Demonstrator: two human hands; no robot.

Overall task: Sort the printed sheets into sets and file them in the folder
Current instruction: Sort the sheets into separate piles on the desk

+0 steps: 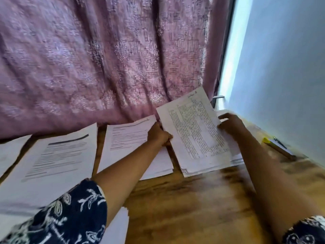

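At the far left a partial sheet (8,152) lies on the wooden table (193,199). Next comes a pile with a dark heading bar (52,164), and just beside it a second pile (130,138). The left hand (159,135) reaches across that pile, its fingers curled round the left edge of a densely printed sheet (193,131). The sheet is tilted up off the right-hand stack (211,169), and the right hand (230,124) pinches its opposite edge. Further right lies a yellow-tipped pen (279,149). No folder shows.

The main risk, as I judge it, is that more than one page is caught in the grip, which would put a stray page in the wrong set. Carrying the sheet leftward could also let the forearm brush the second pile and skew it.
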